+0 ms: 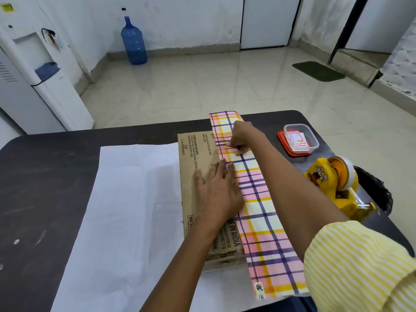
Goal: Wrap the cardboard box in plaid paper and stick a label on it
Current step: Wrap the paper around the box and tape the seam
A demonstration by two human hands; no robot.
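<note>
A flat brown cardboard box (198, 154) with black print lies on the white back side of the plaid paper (126, 199) on a dark table (45, 176). The paper's right edge (258, 210), pink, yellow and purple plaid, is folded over the box's right side. My left hand (219, 190) lies flat, fingers together, on the box top at the folded edge, pressing it down. My right hand (239, 138) presses with curled fingers on the plaid flap farther back. Labels (297, 139) sit in a small clear container at the right.
A yellow tape dispenser (335, 185) stands at the table's right edge, next to something black. The clear container (301, 138) rests on a red lid. On the floor beyond are a blue water bottle (134, 41), a white water dispenser (40, 82) and a green mat (318, 70).
</note>
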